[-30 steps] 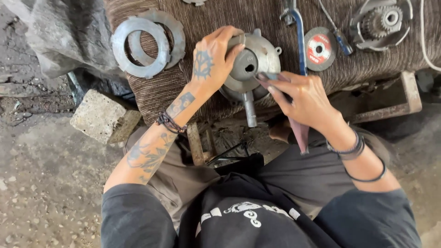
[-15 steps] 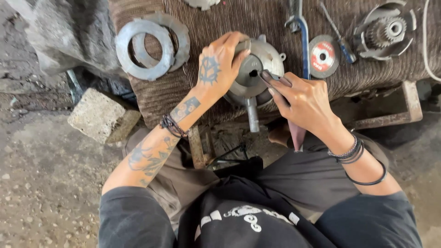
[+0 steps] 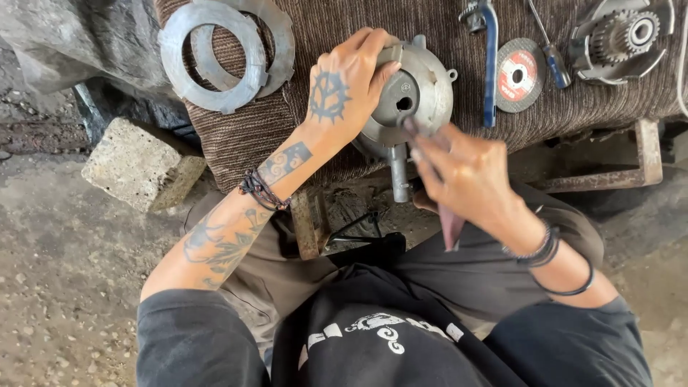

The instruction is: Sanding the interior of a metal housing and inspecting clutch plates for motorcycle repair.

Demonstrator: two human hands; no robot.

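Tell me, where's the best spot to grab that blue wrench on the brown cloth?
Probably the long straight handle of the blue wrench, taken from above across its narrow sides. It lies flat on the cloth with free space either side; its head at the far end looks bulkier.

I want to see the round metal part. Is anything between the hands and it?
Nothing visible is. The left hand rests right on the round metal housing, and the right hand reaches its front edge, blurred, with a dark strip hanging below.

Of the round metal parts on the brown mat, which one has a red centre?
The small flat cutting disc, right of the blue-handled tool. Its middle is red; the two grey rings at left are bare metal with open centres.
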